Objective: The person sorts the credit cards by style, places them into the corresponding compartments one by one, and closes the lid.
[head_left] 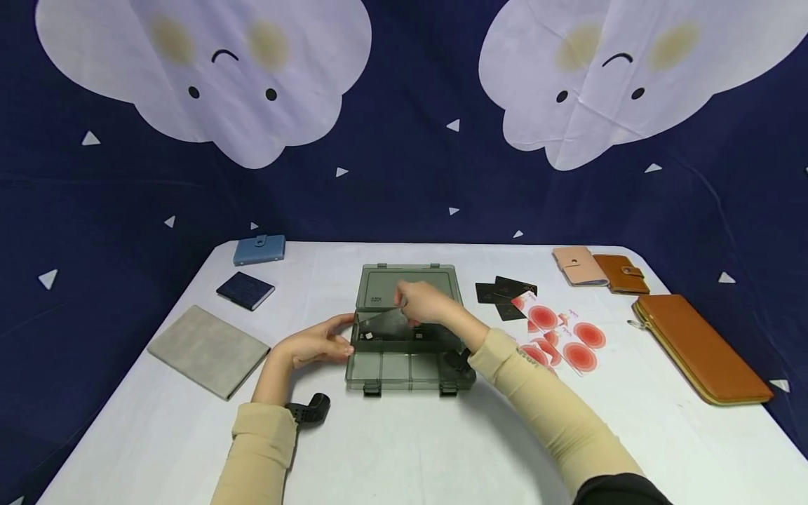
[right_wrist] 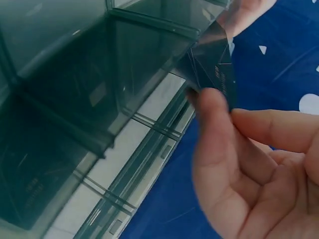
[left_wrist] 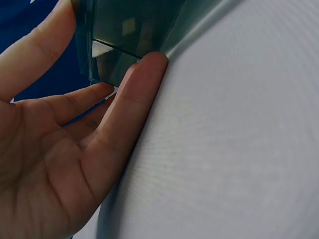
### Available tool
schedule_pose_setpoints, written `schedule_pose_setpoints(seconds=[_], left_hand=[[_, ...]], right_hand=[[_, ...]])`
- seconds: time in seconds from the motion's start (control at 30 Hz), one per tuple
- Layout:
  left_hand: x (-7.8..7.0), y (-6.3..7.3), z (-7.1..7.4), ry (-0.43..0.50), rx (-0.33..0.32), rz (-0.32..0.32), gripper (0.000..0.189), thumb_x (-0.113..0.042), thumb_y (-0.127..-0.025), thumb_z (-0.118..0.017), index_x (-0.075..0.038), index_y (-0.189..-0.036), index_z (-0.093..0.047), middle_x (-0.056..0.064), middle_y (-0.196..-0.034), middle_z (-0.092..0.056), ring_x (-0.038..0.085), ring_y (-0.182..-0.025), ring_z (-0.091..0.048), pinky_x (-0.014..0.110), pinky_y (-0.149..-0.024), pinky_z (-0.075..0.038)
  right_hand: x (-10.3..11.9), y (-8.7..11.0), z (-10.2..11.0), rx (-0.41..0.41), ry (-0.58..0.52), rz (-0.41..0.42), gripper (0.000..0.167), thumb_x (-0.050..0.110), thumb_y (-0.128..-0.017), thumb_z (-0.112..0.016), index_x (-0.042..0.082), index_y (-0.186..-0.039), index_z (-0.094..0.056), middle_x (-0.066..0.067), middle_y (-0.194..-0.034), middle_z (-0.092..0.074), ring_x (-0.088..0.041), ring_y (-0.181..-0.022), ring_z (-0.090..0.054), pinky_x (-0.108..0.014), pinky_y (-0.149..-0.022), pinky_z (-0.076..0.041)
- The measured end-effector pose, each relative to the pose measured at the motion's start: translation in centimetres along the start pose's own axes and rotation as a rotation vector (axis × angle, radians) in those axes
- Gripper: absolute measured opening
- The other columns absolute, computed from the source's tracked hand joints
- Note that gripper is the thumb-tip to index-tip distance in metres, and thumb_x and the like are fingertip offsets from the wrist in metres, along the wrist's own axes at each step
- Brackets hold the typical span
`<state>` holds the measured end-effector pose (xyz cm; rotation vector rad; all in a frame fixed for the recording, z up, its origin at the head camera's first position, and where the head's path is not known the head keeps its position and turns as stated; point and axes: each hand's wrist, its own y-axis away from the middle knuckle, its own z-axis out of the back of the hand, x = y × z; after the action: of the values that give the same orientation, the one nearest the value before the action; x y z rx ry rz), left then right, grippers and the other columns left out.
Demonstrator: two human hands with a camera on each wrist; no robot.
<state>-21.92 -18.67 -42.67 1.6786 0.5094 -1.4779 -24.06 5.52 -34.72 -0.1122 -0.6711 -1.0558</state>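
A translucent grey-green plastic box (head_left: 379,365) with divided compartments lies on the table, its lid (head_left: 369,284) swung back. My right hand (head_left: 426,303) is over the rear compartments. Its thumb and index finger pinch a black card (right_wrist: 219,69) by the edge, clearest in the right wrist view. Other dark cards (head_left: 372,328) show inside the rear row. On the box's left side, my left hand (head_left: 315,344) rests with fairly straight fingers and thumb touching the wall (left_wrist: 119,35), palm away from it.
Right of the box lie several black cards (head_left: 495,293) and red-and-white cards (head_left: 579,356). Beyond are a pink card holder (head_left: 581,265), a brown one (head_left: 621,273) and a brown zip wallet (head_left: 707,347). At left are a grey folder (head_left: 208,351), navy booklet (head_left: 245,290) and blue card holder (head_left: 260,250).
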Motion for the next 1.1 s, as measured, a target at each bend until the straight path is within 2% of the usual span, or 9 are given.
schedule_pose_setpoints(seconds=[0.13, 0.23, 0.47, 0.57, 0.63, 0.77, 0.97, 1.03, 1.1], left_hand=[[0.0, 0.0, -0.1, 0.003, -0.006, 0.006, 0.086, 0.0, -0.082, -0.063, 0.003, -0.146, -0.005, 0.002, -0.085, -0.06, 0.01, -0.079, -0.059, 0.027, -0.077, -0.049], [-0.1, 0.0, -0.1, 0.002, -0.01, 0.008, 0.086, 0.0, -0.082, -0.063, 0.002, -0.146, -0.005, 0.002, -0.084, -0.06, 0.01, -0.078, -0.059, 0.027, -0.077, -0.05], [-0.2, 0.1, -0.1, -0.001, -0.016, 0.005, 0.088, -0.002, -0.081, -0.065, 0.003, -0.146, -0.005, 0.002, -0.084, -0.059, 0.01, -0.079, -0.059, 0.028, -0.079, -0.049], [-0.2, 0.1, -0.1, -0.001, -0.018, 0.007, 0.088, -0.002, -0.082, -0.065, 0.003, -0.146, -0.005, 0.002, -0.084, -0.059, 0.011, -0.079, -0.059, 0.028, -0.079, -0.049], [-0.1, 0.1, -0.1, -0.003, -0.018, 0.009, 0.088, -0.002, -0.082, -0.065, 0.003, -0.146, -0.004, 0.002, -0.085, -0.059, 0.011, -0.08, -0.059, 0.028, -0.079, -0.049], [-0.2, 0.2, -0.1, -0.003, -0.014, 0.012, 0.089, -0.004, -0.082, -0.065, 0.003, -0.146, -0.004, 0.002, -0.085, -0.059, 0.01, -0.08, -0.059, 0.027, -0.079, -0.049], [-0.3, 0.2, -0.2, -0.002, -0.003, 0.012, 0.09, -0.005, -0.082, -0.066, 0.003, -0.146, -0.003, 0.002, -0.086, -0.06, 0.011, -0.082, -0.06, 0.027, -0.08, -0.049], [-0.3, 0.2, -0.2, -0.001, -0.005, 0.012, 0.089, -0.004, -0.082, -0.065, 0.003, -0.146, -0.004, 0.002, -0.086, -0.06, 0.011, -0.081, -0.06, 0.028, -0.08, -0.049], [-0.3, 0.2, -0.2, 0.004, -0.01, 0.016, 0.089, -0.003, -0.082, -0.065, 0.003, -0.146, -0.004, 0.002, -0.086, -0.059, 0.011, -0.081, -0.06, 0.027, -0.08, -0.049]], right_hand=[[-0.1, -0.2, -0.4, 0.089, 0.042, -0.019, 0.011, 0.002, -0.095, -0.045, 0.002, -0.103, -0.053, -0.01, -0.077, -0.059, -0.025, -0.067, -0.06, -0.032, -0.06, -0.049], [-0.2, -0.2, -0.7, 0.145, 0.07, -0.019, 0.016, 0.002, -0.095, -0.043, 0.001, -0.109, -0.052, -0.012, -0.081, -0.061, -0.023, -0.066, -0.057, -0.031, -0.061, -0.047], [-0.4, -0.3, -0.9, 0.199, 0.128, -0.031, 0.026, 0.008, -0.095, -0.048, 0.002, -0.12, -0.05, -0.013, -0.089, -0.061, -0.026, -0.075, -0.057, -0.03, -0.063, -0.039], [-0.5, -0.2, -0.7, 0.215, 0.134, -0.03, 0.032, 0.01, -0.095, -0.05, 0.003, -0.126, -0.049, -0.013, -0.102, -0.061, -0.028, -0.081, -0.06, -0.033, -0.07, -0.043], [-0.7, -0.1, -0.5, 0.207, 0.13, -0.017, 0.035, 0.011, -0.094, -0.051, 0.005, -0.129, -0.049, -0.013, -0.114, -0.059, -0.028, -0.092, -0.06, -0.036, -0.078, -0.045], [-2.0, 0.1, 0.5, 0.101, 0.097, 0.028, 0.035, 0.012, -0.093, -0.054, 0.007, -0.127, -0.054, -0.014, -0.12, -0.058, -0.027, -0.103, -0.057, -0.04, -0.085, -0.047], [-6.1, 0.9, 2.8, -0.17, 0.044, 0.031, 0.027, 0.009, -0.091, -0.055, 0.002, -0.117, -0.059, -0.015, -0.101, -0.064, -0.026, -0.086, -0.06, -0.037, -0.071, -0.049], [-7.8, 1.1, 3.5, -0.247, 0.048, 0.005, 0.026, 0.007, -0.09, -0.054, 0.001, -0.114, -0.06, -0.017, -0.099, -0.064, -0.028, -0.083, -0.061, -0.038, -0.07, -0.048], [-9.6, 1.3, 4.0, -0.307, 0.081, -0.018, 0.026, 0.005, -0.087, -0.053, -0.001, -0.112, -0.06, -0.02, -0.1, -0.064, -0.031, -0.087, -0.06, -0.041, -0.074, -0.048]])
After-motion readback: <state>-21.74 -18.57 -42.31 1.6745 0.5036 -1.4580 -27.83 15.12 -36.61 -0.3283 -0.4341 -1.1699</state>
